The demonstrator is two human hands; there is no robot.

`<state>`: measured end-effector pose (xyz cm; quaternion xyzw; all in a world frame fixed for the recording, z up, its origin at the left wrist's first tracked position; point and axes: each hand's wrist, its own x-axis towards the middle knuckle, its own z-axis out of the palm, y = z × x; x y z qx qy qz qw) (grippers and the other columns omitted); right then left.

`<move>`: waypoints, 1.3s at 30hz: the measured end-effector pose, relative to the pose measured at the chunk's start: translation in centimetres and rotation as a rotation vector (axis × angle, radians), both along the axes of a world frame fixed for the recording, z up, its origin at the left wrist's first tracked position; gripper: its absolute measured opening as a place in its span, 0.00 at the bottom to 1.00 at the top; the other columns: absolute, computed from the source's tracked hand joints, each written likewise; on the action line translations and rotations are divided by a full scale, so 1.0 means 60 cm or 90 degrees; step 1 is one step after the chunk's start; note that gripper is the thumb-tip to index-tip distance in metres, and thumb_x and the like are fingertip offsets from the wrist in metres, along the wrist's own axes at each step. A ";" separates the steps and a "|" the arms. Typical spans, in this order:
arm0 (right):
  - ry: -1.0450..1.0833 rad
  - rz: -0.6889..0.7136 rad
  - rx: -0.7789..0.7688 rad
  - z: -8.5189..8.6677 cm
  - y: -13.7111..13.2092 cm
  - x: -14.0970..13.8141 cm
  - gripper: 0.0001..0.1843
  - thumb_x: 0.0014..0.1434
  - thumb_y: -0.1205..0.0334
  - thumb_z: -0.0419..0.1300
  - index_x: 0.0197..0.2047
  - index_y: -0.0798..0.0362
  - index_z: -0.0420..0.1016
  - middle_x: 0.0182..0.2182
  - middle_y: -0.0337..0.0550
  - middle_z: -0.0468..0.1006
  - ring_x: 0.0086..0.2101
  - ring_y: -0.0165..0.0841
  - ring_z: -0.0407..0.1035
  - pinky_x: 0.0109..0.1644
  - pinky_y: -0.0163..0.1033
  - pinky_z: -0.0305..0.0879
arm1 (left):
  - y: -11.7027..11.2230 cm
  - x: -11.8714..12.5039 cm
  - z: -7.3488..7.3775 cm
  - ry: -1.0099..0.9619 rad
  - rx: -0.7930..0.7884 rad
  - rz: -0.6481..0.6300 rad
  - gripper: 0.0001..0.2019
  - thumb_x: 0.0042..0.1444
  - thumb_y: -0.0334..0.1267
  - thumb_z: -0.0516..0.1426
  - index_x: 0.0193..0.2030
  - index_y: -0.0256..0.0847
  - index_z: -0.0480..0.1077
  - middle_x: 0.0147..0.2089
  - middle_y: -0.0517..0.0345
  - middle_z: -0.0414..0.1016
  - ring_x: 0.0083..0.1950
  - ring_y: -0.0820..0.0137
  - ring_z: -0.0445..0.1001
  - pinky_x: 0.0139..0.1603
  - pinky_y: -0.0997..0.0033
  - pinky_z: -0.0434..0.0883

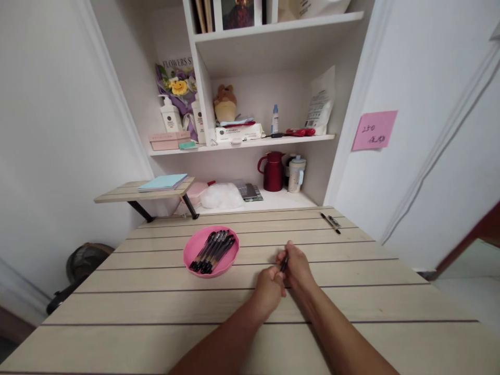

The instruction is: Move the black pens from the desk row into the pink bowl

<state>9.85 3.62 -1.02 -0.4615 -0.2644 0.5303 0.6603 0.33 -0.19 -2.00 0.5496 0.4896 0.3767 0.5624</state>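
My left hand [269, 287] and my right hand [298, 269] meet above the middle of the desk. Both have their fingers closed on a short dark pen [284, 262], one at either end; much of it is hidden by the fingers. To the left of my hands stands a pink scalloped dish [188, 251], where several black pens [213, 252] lie side by side. Farther off, near the desk's back right corner, a pen and a small clear piece [334, 221] lie close together.
The desk [156, 307] has wooden slats with dark lines. At its back left is a small raised shelf [117, 195] carrying blue paper [164, 182]. Behind are white shelves with a red jug [273, 172] and a cup [297, 174]. A pink note [375, 130] is on the right wall.
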 end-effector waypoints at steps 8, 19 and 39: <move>0.113 -0.039 0.043 0.004 0.017 0.081 0.09 0.47 0.59 0.61 0.27 0.51 0.64 0.18 0.32 0.66 0.17 0.23 0.61 0.19 0.29 0.59 | -0.008 -0.016 0.010 -0.027 -0.097 -0.043 0.15 0.53 0.42 0.47 0.42 0.36 0.67 0.14 0.68 0.59 0.12 0.81 0.45 0.16 0.78 0.43; -0.181 0.145 -0.005 0.023 -0.018 0.006 0.19 0.41 0.48 0.64 0.21 0.54 0.63 0.09 0.29 0.59 0.12 0.21 0.49 0.15 0.29 0.42 | -0.001 -0.019 0.015 -0.119 -0.079 0.024 0.15 0.50 0.48 0.51 0.36 0.37 0.64 0.19 0.67 0.61 0.11 0.84 0.52 0.11 0.82 0.47; -0.073 0.153 0.013 0.023 -0.021 0.000 0.18 0.41 0.49 0.64 0.26 0.56 0.69 0.13 0.31 0.63 0.13 0.20 0.50 0.16 0.28 0.45 | 0.008 -0.020 0.012 -0.142 -0.102 0.015 0.22 0.47 0.58 0.51 0.34 0.39 0.62 0.17 0.68 0.63 0.08 0.82 0.54 0.08 0.82 0.46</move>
